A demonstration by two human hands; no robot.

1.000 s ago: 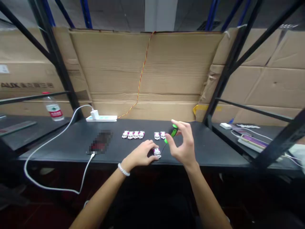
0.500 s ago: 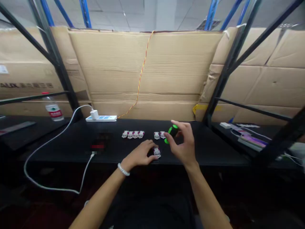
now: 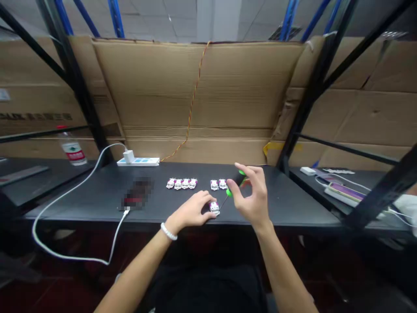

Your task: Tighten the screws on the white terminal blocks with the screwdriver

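My left hand rests on the black table, thumb and fingers closed around the left side of a small white and purple part. In my right hand is a screwdriver with a black and green handle, pinched between thumb and fingers. Its thin shaft slants down and left, with the tip close to the part; whether it touches I cannot tell. Two similar small parts lie just beyond, partly near my right thumb. Farther left stands a row of several more such parts.
A white power strip with a plugged-in charger lies at the back left. Its white cable runs to a pixelated dark device. A water bottle stands at the left. Cardboard walls the back, between dark metal posts.
The screwdriver has turned slightly in my right hand, and its shaft now shows pointing at the part. My left hand stays nearly still. The picture's brightness has shifted.
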